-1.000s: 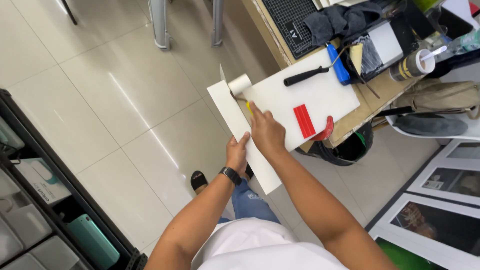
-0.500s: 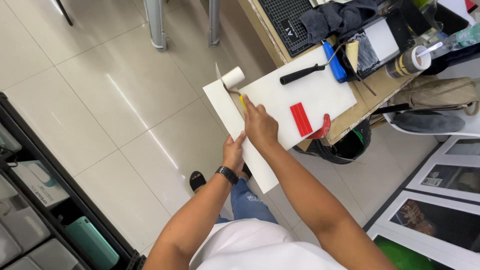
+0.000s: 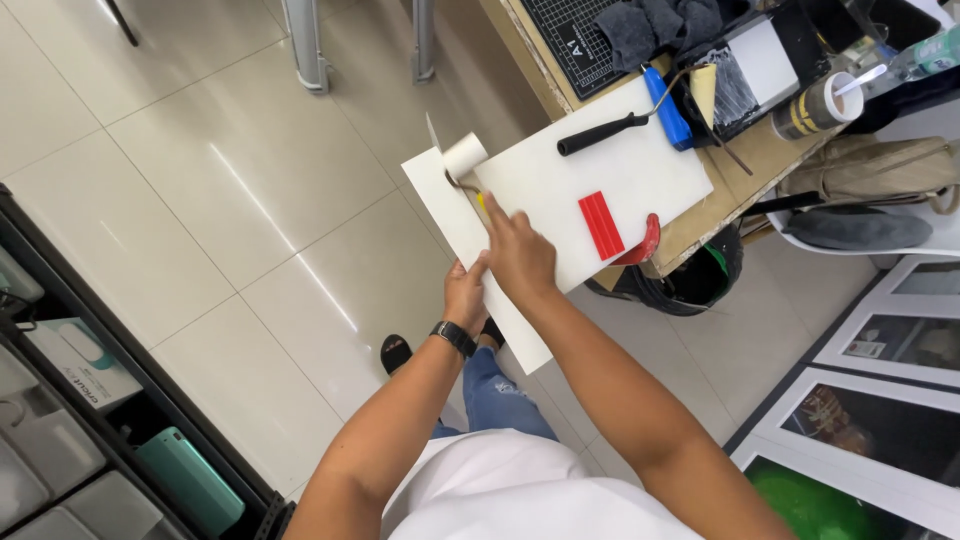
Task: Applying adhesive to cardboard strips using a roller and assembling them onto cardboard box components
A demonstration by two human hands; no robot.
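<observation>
White board [image 3: 470,230] juts off the table edge [image 3: 700,225]; the right hand [image 3: 520,255] grips a small roller [image 3: 465,157] on it, the left hand [image 3: 465,295] pinches the board's edge. Even pressure and a firm left-hand hold look wise.

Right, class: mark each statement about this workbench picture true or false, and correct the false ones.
1. The right hand holds a small roller on the white strip. True.
2. The left hand wears a dark watch at the wrist. True.
3. The red block lies on the floor. False: it lies on the white board on the bench.
4. The black-handled tool is in the left hand. False: it lies untouched on the white board.
5. The left hand's grip is on the white strip's edge. True.
</observation>
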